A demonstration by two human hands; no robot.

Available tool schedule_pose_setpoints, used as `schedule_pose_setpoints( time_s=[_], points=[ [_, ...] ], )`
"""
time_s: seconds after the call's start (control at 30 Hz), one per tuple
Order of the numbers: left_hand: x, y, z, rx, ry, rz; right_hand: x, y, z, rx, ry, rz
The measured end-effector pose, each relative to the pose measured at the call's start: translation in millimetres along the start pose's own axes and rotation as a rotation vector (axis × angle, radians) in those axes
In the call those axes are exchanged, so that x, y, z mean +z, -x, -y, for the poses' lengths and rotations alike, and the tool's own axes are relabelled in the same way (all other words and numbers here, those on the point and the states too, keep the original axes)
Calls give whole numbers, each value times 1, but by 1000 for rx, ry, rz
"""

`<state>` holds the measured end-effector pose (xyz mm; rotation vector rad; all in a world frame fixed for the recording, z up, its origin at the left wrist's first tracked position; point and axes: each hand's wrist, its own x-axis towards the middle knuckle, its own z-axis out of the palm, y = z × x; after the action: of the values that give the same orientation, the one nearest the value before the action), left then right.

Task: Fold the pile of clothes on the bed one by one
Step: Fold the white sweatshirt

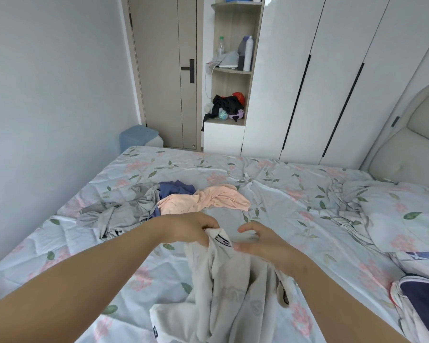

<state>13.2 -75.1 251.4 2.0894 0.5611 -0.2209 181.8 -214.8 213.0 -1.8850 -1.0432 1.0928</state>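
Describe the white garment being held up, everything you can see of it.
The white garment is soft, knit-looking cloth, crumpled and unfolded, with a white neck label edged dark and a dark tag near its hem. The left hand pinches its top edge by the label; the rest drapes onto the floral bedsheet. The right hand hovers beside the label, fingers loosely curled.

On your white garment [223, 288], the neck label [224, 240] at the collar showed dark letters that looked like "Pony", though they were blurred. A small dark tag [155, 332] at the garment's lower hem carried marks too small to read.
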Motion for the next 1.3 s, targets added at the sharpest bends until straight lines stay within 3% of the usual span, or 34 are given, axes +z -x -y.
schedule_pose_setpoints(
  time_s=[0.07, 0.13, 0.27, 0.37, 0.47, 0.57, 0.77, 0.87, 0.97, 1.03, 1.13, 1.2, 1.3],
  points=[
    [0, 1, -2, -115, 166, -16, 2, 2, -2, -42, 142, 121],
    [2, 2, -4, -139, 115, -27, 2, 0, -5, -83, 366, 180],
    [7, -2, 6, -52, -611, -57, 0, -6, -11, -191, 645, 12],
    [1, -2, 11, 89, -627, -178, -3, -7, -17, -216, 673, -91],
    [-16, 2, 18, 135, -561, -279, -9, -3, -28, -72, 667, -152],
    [-25, 4, 29, 52, -655, -408, -14, -3, -37, 29, 716, -200],
    [-28, 7, 49, -305, -782, -549, -17, -2, -43, 63, 742, -355],
    [-27, 7, 62, -389, -532, -589, -17, -1, -44, 93, 643, -471],
    [-21, 11, 60, -448, 186, -643, -17, -4, -42, 152, 402, -522],
    [-18, 17, 56, -443, 544, -574, -17, -4, -40, 214, 30, -537],
    [-17, 26, 53, -322, 719, -523, -18, 5, -33, 342, -474, -460],
    [-17, 30, 49, -247, 763, -596, -21, 7, -29, 357, -581, -421],
    [-20, 35, 41, -172, 845, -737, -23, 9, -21, 214, -623, -529]
  ],
)
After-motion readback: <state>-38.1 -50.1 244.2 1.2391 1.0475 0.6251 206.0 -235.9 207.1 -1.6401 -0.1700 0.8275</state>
